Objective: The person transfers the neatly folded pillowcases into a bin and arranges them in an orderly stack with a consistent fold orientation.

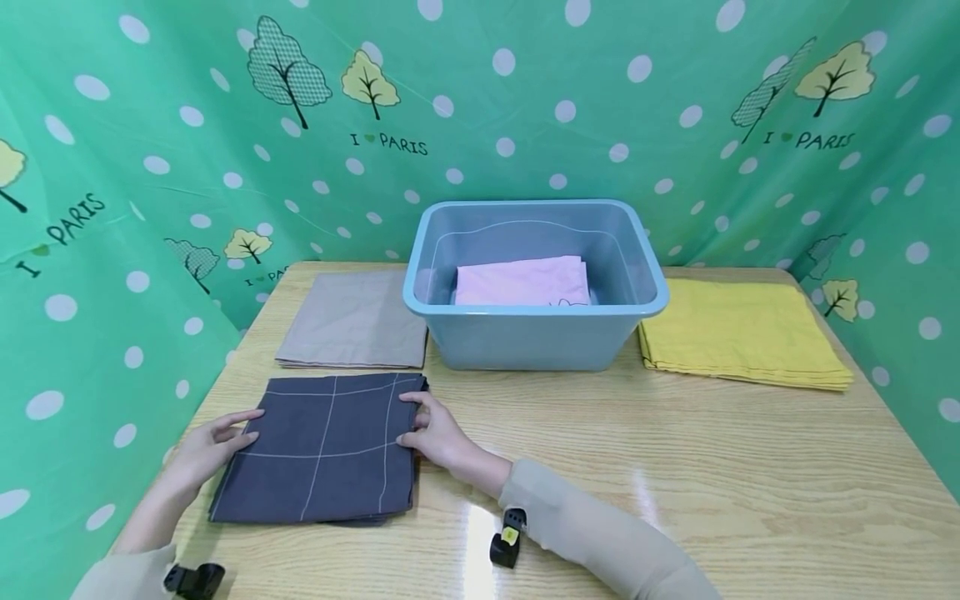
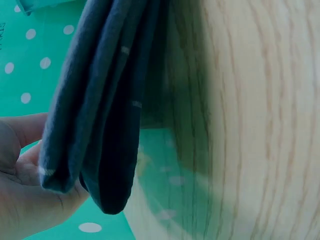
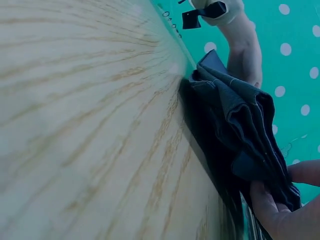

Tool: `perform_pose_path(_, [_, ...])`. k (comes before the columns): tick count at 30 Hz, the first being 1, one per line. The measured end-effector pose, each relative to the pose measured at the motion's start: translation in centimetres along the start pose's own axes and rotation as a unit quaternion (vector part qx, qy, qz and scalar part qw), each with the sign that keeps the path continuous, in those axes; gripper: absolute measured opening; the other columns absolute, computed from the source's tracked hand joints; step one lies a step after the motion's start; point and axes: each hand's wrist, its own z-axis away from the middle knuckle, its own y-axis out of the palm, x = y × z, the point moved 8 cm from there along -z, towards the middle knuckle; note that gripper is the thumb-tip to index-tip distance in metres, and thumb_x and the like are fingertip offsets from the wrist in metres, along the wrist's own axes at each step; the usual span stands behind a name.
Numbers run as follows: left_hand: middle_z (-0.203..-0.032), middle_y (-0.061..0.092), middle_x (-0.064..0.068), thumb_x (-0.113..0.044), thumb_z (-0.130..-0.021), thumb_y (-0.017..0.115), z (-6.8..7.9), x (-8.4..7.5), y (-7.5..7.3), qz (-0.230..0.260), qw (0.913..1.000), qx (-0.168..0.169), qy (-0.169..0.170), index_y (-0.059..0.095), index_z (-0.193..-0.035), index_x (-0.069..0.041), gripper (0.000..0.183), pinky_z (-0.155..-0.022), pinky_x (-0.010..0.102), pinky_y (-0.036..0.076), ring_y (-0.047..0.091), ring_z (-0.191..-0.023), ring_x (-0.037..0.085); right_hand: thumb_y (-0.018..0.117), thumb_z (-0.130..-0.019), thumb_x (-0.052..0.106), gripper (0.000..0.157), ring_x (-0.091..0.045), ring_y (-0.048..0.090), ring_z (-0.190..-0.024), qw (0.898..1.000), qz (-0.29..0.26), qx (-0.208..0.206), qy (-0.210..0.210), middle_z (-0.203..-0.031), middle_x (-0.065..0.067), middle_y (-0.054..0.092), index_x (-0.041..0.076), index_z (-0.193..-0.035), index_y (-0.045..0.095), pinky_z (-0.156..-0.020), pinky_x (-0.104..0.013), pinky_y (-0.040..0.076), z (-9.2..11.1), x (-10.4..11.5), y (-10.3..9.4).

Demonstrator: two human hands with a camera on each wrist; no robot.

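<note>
A folded dark navy cloth (image 1: 318,450) with thin white grid lines is held between both hands at the front left of the table. My left hand (image 1: 198,454) grips its left edge, a finger and the thumb on top and the others hidden beneath. At the right edge, my right hand (image 1: 442,437) pinches the layers, with fingertips on the upper face. Thick stacked folds of the cloth (image 2: 95,110) show in the left wrist view, above a shadow on the wood. Through the right wrist view, the right hand (image 3: 300,222) has thumb and fingers around the layered corner.
A blue plastic tub (image 1: 525,337) stands at the back middle with a folded pink cloth (image 1: 521,283) inside. Left of it lies a folded grey cloth (image 1: 356,321), close behind the navy one. A folded yellow cloth (image 1: 742,333) lies at the right. Green dotted curtain (image 1: 502,125) surrounds the table.
</note>
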Motion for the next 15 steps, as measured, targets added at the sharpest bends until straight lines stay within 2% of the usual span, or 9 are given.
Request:
perform_pose_path(4, [-0.119,0.048,0.028,-0.049,-0.082,0.054,0.2,0.0,-0.1,0.01,0.9999,-0.007,-0.002,0.043,-0.132,-0.012,0.063,-0.056,0.029,0.04,0.05,-0.083,0.013,0.06,-0.074,-0.01,0.057,-0.015,0.06,-0.068,1.0,-0.005,-0.002,0.001,-0.088,-0.011,0.063,0.012,-0.125,0.045,-0.055,-0.024,0.047,0.3,0.3,-0.2])
perform_pose_path(7, [-0.117,0.049,0.028,-0.045,-0.085,0.053,0.8,-1.1,-0.1,0.024,0.9996,-0.007,0.01,0.041,-0.132,-0.008,0.062,-0.054,0.029,0.035,0.044,-0.074,0.011,0.06,-0.074,-0.01,0.058,-0.016,0.059,-0.068,1.0,-0.013,-0.001,0.0,-0.089,-0.012,0.063,0.012,-0.125,0.045,-0.054,-0.024,0.045,0.6,0.6,-0.3])
perform_pose_path(9, [-0.109,0.055,0.022,-0.042,-0.086,0.053,1.2,-1.7,-0.2,0.031,0.9993,-0.014,0.016,0.042,-0.132,-0.007,0.059,-0.053,0.028,0.033,0.041,-0.068,0.01,0.06,-0.074,-0.01,0.058,-0.016,0.059,-0.068,1.0,-0.022,0.002,-0.003,-0.09,-0.014,0.062,0.012,-0.126,0.045,-0.055,-0.025,0.045,0.7,0.8,-0.4])
perform_pose_path(11, [-0.1,0.059,0.011,-0.039,-0.086,0.054,1.6,-2.3,-0.3,0.04,0.9988,-0.021,0.018,0.044,-0.131,-0.008,0.055,-0.05,0.027,0.033,0.037,-0.06,0.008,0.06,-0.074,-0.01,0.058,-0.017,0.06,-0.069,1.0,-0.027,0.005,-0.007,-0.092,-0.015,0.062,0.011,-0.126,0.044,-0.056,-0.025,0.046,0.9,1.0,-0.6])
perform_pose_path(13, [-0.092,0.059,-0.001,-0.037,-0.086,0.055,1.8,-2.6,-0.4,0.048,0.9983,-0.025,0.019,0.046,-0.13,-0.013,0.05,-0.048,0.027,0.032,0.032,-0.053,0.007,0.06,-0.074,-0.011,0.058,-0.018,0.06,-0.071,0.999,-0.035,0.007,-0.009,-0.093,-0.016,0.062,0.01,-0.126,0.044,-0.058,-0.026,0.048,1.0,1.2,-0.8])
perform_pose_path(15, [-0.09,0.057,-0.006,-0.036,-0.086,0.056,1.9,-2.9,-0.5,0.056,0.9978,-0.028,0.019,0.048,-0.129,-0.017,0.047,-0.046,0.028,0.032,0.028,-0.049,0.007,0.06,-0.074,-0.01,0.058,-0.018,0.06,-0.073,0.999,-0.036,0.006,-0.009,-0.095,-0.016,0.062,0.011,-0.125,0.045,-0.06,-0.026,0.049,1.1,1.4,-1.1])
